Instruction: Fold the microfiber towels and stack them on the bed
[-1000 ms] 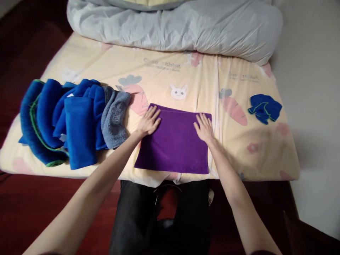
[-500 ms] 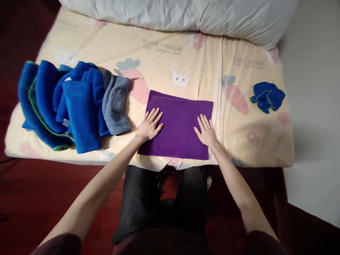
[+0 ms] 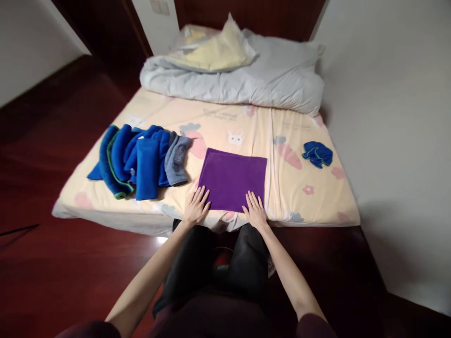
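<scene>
A folded purple towel [image 3: 234, 180] lies flat near the front edge of the bed, its upper layer slightly offset from the one beneath at the far left corner. My left hand [image 3: 197, 206] rests open at the towel's near left corner, fingertips on the cloth. At the near right corner my right hand [image 3: 255, 210] is also open, fingers spread on the purple fabric. Left of the towel sits a pile of rolled and folded blue towels [image 3: 147, 169], with a grey towel [image 3: 176, 159] at its right end. A crumpled blue cloth with green edging [image 3: 317, 154] lies to the right.
The bed [image 3: 306, 202] has a yellow sheet printed with carrots and rabbits. A rolled pale quilt [image 3: 282, 80] spans its far end, with a yellow pillow [image 3: 220, 49] on top. A white wall [image 3: 394, 141] stands along the right side.
Both hands have slid toward me, from the towel's sides to its near corners. The view has tilted up, bringing the pillow and the far wall into sight.
</scene>
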The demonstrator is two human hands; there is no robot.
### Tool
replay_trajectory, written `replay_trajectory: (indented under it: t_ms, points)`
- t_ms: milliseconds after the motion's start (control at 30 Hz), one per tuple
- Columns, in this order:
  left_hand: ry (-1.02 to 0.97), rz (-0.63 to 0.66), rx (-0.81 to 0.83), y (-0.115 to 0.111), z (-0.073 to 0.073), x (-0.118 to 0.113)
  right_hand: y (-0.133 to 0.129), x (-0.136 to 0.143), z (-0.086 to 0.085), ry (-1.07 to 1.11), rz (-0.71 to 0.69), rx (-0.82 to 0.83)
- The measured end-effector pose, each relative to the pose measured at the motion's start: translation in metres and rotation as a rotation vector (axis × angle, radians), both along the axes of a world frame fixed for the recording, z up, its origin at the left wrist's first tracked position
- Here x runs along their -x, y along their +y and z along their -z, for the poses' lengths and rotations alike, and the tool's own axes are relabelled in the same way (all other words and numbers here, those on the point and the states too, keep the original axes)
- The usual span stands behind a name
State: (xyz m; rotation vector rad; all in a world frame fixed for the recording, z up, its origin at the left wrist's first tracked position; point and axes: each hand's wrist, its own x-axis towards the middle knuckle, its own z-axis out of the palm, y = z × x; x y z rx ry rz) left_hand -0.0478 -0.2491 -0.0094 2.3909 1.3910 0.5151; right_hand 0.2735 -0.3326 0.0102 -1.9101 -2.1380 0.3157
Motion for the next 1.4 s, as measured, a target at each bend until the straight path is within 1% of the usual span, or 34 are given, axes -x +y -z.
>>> replay_trajectory:
  t_ms: [100, 200, 300, 367, 433, 533, 600, 733, 933, 1033, 1133, 1233, 1400]
  points:
    - [-0.043, -0.042, 0.047, -0.011, 0.005, 0.020, -0.025, -0.014, 0.004, 0.036, 0.037, -0.007]
    - [-0.099, -0.081, 0.130, -0.024, 0.007, 0.038, -0.059, -0.027, 0.011, 0.137, 0.106, -0.014]
    - [-0.173, -0.092, 0.215, -0.029, 0.001, 0.053, -0.086, -0.041, 0.017, 0.315, 0.220, -0.068]
    - [-0.214, -0.134, 0.281, -0.027, -0.008, 0.058, -0.094, -0.049, 0.018, 0.440, 0.348, -0.120]
    - [-0.257, -0.204, 0.344, -0.022, -0.018, 0.059, -0.092, -0.055, 0.015, 0.565, 0.437, -0.145]
    - [-0.326, -0.260, 0.394, -0.015, -0.031, 0.054, -0.082, -0.059, 0.008, 0.741, 0.456, -0.113]
    - [-0.345, -0.255, 0.420, -0.009, -0.037, 0.050, -0.073, -0.057, 0.004, 0.805, 0.462, -0.085]
    - [-0.357, -0.227, 0.490, 0.003, -0.043, 0.048, -0.059, -0.053, 0.000, 0.829, 0.469, -0.064]
    - [-0.372, -0.207, 0.532, 0.014, -0.046, 0.052, -0.046, -0.055, 0.001, 0.840, 0.488, -0.036]
    - [-0.387, -0.201, 0.509, 0.014, -0.043, 0.054, -0.043, -0.057, 0.003, 0.846, 0.512, -0.006]
    - [-0.347, -0.186, 0.476, 0.012, -0.040, 0.055, -0.041, -0.057, 0.003, 0.851, 0.520, 0.017]
    - [-0.297, -0.198, 0.449, 0.011, -0.038, 0.053, -0.039, -0.054, 0.001, 0.858, 0.500, 0.030]
    - [-0.280, -0.264, 0.429, 0.008, -0.042, 0.043, -0.034, -0.048, -0.007, 0.835, 0.472, 0.053]
